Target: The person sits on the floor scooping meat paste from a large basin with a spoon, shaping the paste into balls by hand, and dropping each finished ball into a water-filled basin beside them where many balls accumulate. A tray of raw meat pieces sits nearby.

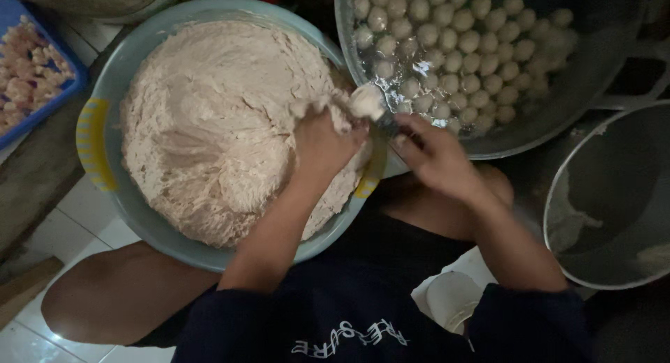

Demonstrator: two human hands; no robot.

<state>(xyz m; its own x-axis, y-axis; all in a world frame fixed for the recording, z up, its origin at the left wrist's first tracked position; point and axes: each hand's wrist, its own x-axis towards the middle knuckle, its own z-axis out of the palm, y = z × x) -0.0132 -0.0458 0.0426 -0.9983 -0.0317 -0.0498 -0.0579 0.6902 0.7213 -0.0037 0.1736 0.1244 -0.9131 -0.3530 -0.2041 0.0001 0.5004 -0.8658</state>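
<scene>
Basin [105, 98] of paste [209, 119] at centre-left, on the lap. Pot [600, 63] with balls [453, 42] in water behind and right, rims touching. Second pot [558, 195] further right, nearer. Tray [42, 112] far left. Hands meeting between basin and pot.

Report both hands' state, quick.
Left hand: closed, squeezing paste into a ball.
Right hand: closed on a spoon.

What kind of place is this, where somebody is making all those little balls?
Probably a home or small food-making kitchen, worked at floor level. A big basin of pale paste sits beside a metal pot of balls in water on a white tiled floor.
</scene>
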